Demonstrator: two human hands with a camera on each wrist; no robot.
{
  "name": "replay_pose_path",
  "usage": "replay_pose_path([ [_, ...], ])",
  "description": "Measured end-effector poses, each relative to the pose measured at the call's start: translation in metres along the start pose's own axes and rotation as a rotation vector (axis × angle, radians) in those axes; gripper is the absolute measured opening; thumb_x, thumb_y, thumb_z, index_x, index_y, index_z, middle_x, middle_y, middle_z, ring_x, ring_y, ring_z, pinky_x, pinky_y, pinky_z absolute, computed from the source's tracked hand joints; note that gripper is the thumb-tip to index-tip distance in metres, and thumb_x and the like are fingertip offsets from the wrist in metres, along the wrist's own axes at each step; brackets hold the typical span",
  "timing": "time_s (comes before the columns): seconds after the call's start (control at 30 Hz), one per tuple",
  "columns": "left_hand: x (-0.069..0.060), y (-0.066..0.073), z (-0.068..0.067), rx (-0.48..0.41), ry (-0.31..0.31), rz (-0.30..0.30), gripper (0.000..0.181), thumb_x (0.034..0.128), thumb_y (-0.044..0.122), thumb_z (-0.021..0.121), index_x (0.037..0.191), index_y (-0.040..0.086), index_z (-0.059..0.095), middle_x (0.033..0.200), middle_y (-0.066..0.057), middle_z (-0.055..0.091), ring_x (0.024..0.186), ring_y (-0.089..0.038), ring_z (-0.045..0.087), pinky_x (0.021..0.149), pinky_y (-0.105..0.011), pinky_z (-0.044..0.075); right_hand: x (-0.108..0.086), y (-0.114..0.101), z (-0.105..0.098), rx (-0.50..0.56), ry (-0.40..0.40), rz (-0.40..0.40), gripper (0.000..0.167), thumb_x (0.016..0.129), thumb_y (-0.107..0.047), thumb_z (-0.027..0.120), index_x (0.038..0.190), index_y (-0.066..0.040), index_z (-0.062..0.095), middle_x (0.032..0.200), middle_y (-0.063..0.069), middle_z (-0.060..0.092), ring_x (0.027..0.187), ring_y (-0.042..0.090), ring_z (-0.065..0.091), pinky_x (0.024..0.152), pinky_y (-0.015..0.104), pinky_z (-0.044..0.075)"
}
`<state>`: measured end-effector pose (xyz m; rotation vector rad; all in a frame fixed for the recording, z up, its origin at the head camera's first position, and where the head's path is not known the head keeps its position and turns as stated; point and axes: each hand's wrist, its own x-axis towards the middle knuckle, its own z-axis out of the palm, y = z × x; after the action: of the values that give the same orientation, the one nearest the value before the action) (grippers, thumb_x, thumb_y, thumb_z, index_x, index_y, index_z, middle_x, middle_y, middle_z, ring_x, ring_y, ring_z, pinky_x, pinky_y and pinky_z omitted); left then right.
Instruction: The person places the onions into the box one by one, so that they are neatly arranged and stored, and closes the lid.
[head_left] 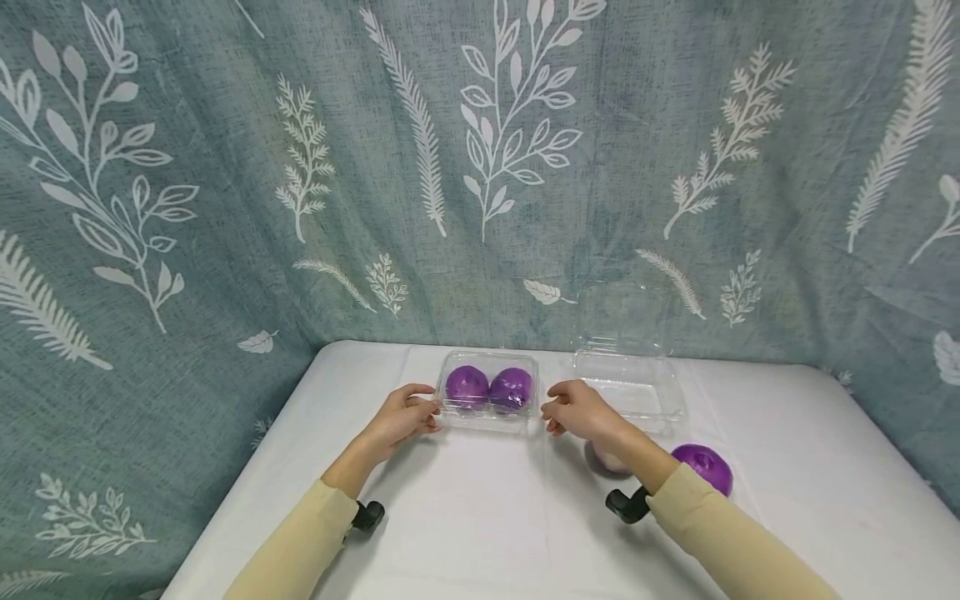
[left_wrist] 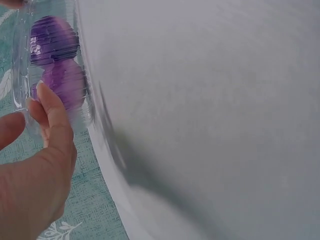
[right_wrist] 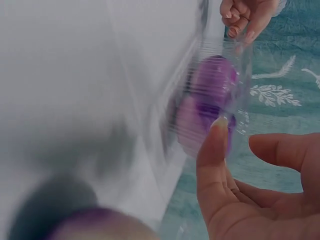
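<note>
A clear plastic clamshell box (head_left: 487, 423) sits near the back of the table with its lid down. Inside lie two shiny, round, purple onion-like things (head_left: 467, 387), side by side. My left hand (head_left: 401, 421) is at the box's left end, fingertips touching its edge, fingers loosely bent. On the other side my right hand (head_left: 581, 410) hovers just off the right end, thumb and fingers apart with nothing between them. The left wrist view shows the left hand (left_wrist: 45, 160) at the box's corner. In the right wrist view, the right hand's (right_wrist: 250, 190) forefinger overlaps the box.
A second clear box (head_left: 633, 398) stands with its lid raised behind my right hand. Another purple round thing (head_left: 703, 468) and a paler one (head_left: 606, 460) lie by my right forearm, partly hidden. A leaf-patterned green curtain (head_left: 480, 167) hangs behind the white table (head_left: 480, 517).
</note>
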<state>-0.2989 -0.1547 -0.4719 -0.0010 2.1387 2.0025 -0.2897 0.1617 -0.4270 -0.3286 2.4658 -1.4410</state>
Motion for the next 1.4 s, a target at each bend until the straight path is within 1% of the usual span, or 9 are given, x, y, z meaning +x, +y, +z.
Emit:
replay_pose_path([
  [0.13,0.0,0.002,-0.001,0.021,-0.001,0.007,0.047,0.1018,0.007,0.062,0.144,-0.004,0.046,0.115,-0.028,0.062,0.082,-0.024,0.067,0.084,-0.04,0.064,-0.017,-0.005,-0.014,-0.12,0.023,-0.044,0.05,0.1,-0.005,0.056,0.139,0.022,0.042,0.1,0.022,0.071,0.084,0.036,0.072,0.077,0.04,0.065],
  [0.27,-0.004,0.007,-0.007,0.089,0.013,0.03,0.05,0.1012,0.008,0.064,0.145,-0.005,0.044,0.112,-0.023,0.061,0.081,-0.025,0.068,0.084,-0.042,0.065,-0.034,-0.008,-0.028,-0.215,0.029,-0.099,0.047,0.1,-0.009,0.058,0.138,0.017,0.048,0.101,0.017,0.071,0.083,0.031,0.072,0.076,0.041,0.064],
  [0.53,-0.015,0.024,-0.012,0.267,0.062,0.164,0.046,0.0998,0.011,0.067,0.141,0.0,0.05,0.11,-0.017,0.056,0.102,-0.042,0.066,0.087,-0.046,0.063,-0.066,-0.004,-0.057,-0.383,0.085,-0.252,0.04,0.098,-0.01,0.064,0.131,0.011,0.058,0.103,0.013,0.071,0.092,0.027,0.068,0.08,0.042,0.06],
  [0.63,-0.019,0.032,-0.008,0.326,0.061,0.207,0.047,0.0996,0.012,0.067,0.142,0.002,0.051,0.115,-0.018,0.056,0.105,-0.039,0.066,0.089,-0.047,0.062,-0.074,0.002,-0.066,-0.394,0.1,-0.286,0.039,0.097,-0.008,0.066,0.13,0.011,0.058,0.102,0.011,0.07,0.093,0.026,0.068,0.081,0.038,0.06],
  [0.8,-0.024,0.04,0.005,0.416,0.074,0.251,0.049,0.0982,0.015,0.07,0.143,0.007,0.053,0.127,-0.018,0.059,0.108,-0.029,0.065,0.084,-0.037,0.062,-0.086,0.011,-0.078,-0.418,0.114,-0.333,0.039,0.096,-0.007,0.068,0.13,0.009,0.059,0.106,0.011,0.068,0.096,0.024,0.068,0.082,0.035,0.061],
  [0.97,-0.023,0.043,0.021,0.411,-0.006,0.299,0.053,0.0984,0.021,0.071,0.147,0.013,0.051,0.141,-0.018,0.054,0.115,-0.029,0.062,0.085,-0.036,0.062,-0.099,0.02,-0.094,-0.487,0.112,-0.37,0.045,0.095,-0.013,0.073,0.133,0.006,0.059,0.114,0.014,0.068,0.101,0.03,0.067,0.084,0.043,0.061],
  [1.17,-0.019,0.049,0.04,0.381,-0.171,0.363,0.066,0.0975,0.024,0.073,0.155,0.017,0.04,0.154,-0.017,0.042,0.133,-0.039,0.051,0.106,-0.046,0.053,-0.122,0.04,-0.118,-0.576,0.102,-0.346,0.057,0.092,-0.027,0.078,0.137,0.001,0.057,0.125,0.013,0.064,0.112,0.038,0.062,0.087,0.055,0.058],
  [1.27,-0.018,0.055,0.048,0.374,-0.2,0.372,0.073,0.0963,0.025,0.074,0.158,0.018,0.035,0.157,-0.013,0.039,0.137,-0.038,0.047,0.111,-0.049,0.049,-0.131,0.052,-0.127,-0.593,0.081,-0.318,0.068,0.088,-0.033,0.081,0.14,0.002,0.054,0.129,0.018,0.06,0.117,0.044,0.058,0.09,0.062,0.056],
  [1.4,-0.013,0.061,0.061,0.385,-0.214,0.377,0.078,0.0962,0.026,0.074,0.16,0.019,0.031,0.158,-0.01,0.036,0.137,-0.037,0.047,0.11,-0.046,0.05,-0.138,0.069,-0.134,-0.605,0.065,-0.276,0.083,0.084,-0.041,0.084,0.145,0.004,0.048,0.135,0.024,0.054,0.123,0.051,0.053,0.092,0.071,0.051],
])
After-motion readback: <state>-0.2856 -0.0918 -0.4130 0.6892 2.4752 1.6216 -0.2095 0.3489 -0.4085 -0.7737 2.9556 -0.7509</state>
